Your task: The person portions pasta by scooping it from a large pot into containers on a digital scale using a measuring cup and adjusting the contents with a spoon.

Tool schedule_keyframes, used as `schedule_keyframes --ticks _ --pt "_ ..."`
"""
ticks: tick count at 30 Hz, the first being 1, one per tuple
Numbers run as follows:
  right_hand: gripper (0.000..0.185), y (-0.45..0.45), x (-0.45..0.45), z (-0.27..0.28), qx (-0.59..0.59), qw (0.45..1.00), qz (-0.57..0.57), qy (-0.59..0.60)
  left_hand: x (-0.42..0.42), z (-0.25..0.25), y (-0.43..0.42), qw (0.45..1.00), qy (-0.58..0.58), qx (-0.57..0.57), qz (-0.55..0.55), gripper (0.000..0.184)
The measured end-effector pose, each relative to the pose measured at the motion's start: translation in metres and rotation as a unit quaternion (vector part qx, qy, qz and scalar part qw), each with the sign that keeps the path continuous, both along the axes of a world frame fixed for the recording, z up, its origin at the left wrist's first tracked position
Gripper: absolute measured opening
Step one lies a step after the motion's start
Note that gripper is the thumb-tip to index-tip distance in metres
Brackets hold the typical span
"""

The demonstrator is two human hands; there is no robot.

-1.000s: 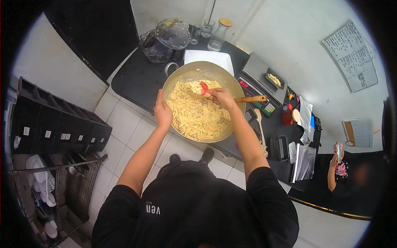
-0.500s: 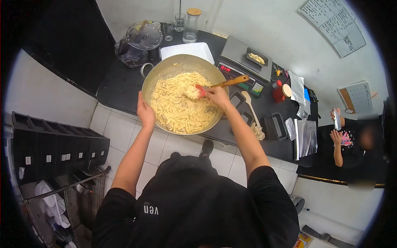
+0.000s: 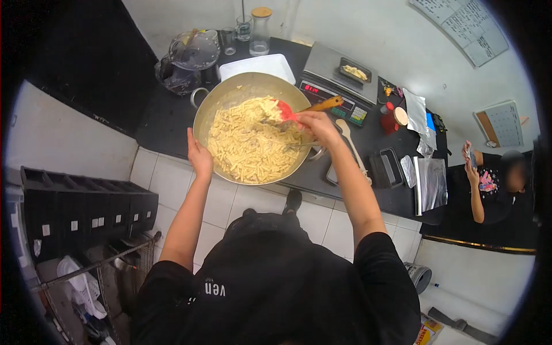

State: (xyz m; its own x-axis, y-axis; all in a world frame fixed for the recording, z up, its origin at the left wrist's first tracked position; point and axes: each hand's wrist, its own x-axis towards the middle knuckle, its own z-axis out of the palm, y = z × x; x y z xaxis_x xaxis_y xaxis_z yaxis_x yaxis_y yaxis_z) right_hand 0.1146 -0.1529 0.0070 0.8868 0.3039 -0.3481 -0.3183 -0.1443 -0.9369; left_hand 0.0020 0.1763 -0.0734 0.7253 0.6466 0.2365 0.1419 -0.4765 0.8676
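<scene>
A large metal pot (image 3: 202,118) full of creamy pasta (image 3: 247,144) stands at the counter's front edge. My left hand (image 3: 200,156) lies against the pot's left side, its fingers stretched upward. My right hand (image 3: 319,127) is closed on a red spatula (image 3: 284,110) over the pasta at the pot's right side. A wooden handle (image 3: 328,104) sticks out past the right rim, behind my right hand. A scale (image 3: 333,102) with a red display is behind and right, and on it sits a small black tray of food (image 3: 355,72).
On the black counter (image 3: 164,123) are a white tray (image 3: 259,66), a glass bottle (image 3: 260,35), a wooden spoon (image 3: 352,148), stacked black trays (image 3: 386,168), red-bodied jars (image 3: 393,121) and foil (image 3: 430,184). Another person (image 3: 494,178) stands at the right, holding something up.
The view has shifted, so the pot appears further left. The spatula has moved within the pasta and now points to the upper left. The other person's hands have moved.
</scene>
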Motion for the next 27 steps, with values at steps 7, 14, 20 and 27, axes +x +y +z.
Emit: schedule_keyframes --ticks 7,14,20,27 --pt "0.02 -0.021 0.011 0.013 0.026 1.0 0.013 -0.001 0.004 -0.002 0.001 0.999 -0.026 -0.04 -0.014 0.045" --pt "0.021 -0.029 0.024 0.02 0.012 1.0 0.018 0.017 0.005 -0.013 0.005 0.997 -0.032 -0.072 -0.007 0.042" --pt "0.022 -0.031 0.037 0.02 0.024 0.997 0.06 0.033 0.005 -0.01 0.004 0.998 0.028 -0.05 0.037 0.039" --pt "0.021 -0.048 0.055 0.025 0.041 0.995 0.081 0.042 0.003 -0.007 0.003 0.997 0.033 -0.061 0.023 0.038"
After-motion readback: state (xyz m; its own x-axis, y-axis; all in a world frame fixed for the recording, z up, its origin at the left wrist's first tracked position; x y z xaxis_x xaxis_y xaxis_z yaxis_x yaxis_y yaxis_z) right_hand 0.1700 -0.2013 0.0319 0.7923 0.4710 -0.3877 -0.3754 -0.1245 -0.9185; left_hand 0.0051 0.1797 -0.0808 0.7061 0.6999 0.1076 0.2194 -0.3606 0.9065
